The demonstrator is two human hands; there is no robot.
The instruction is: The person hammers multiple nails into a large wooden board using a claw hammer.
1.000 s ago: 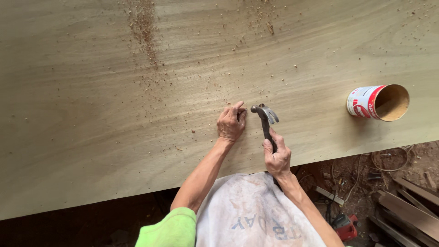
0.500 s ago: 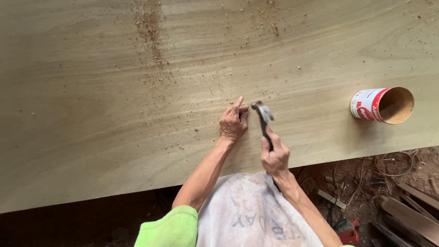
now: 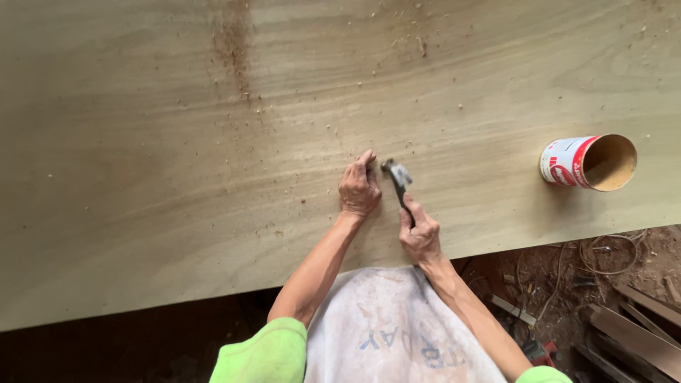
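My right hand (image 3: 421,234) grips the dark handle of a claw hammer (image 3: 399,179), whose metal head lies close to the fingertips of my left hand. My left hand (image 3: 358,189) rests on a large pale plywood sheet (image 3: 177,163), fingers bunched together with the thumb and forefinger pinched at the board, as if on a small nail that I cannot make out. Both forearms reach out from bright green sleeves over a whitish apron.
A red and white can (image 3: 587,162) lies on its side on the sheet at the right, open mouth facing right. Wood chips dot the board. Beyond the sheet's near edge there is dirt floor with a wire loop (image 3: 603,254) and timber offcuts (image 3: 638,333).
The hammer head has come down a little closer to my left fingertips. The view has shifted slightly; the hands stay in the same place on the sheet.
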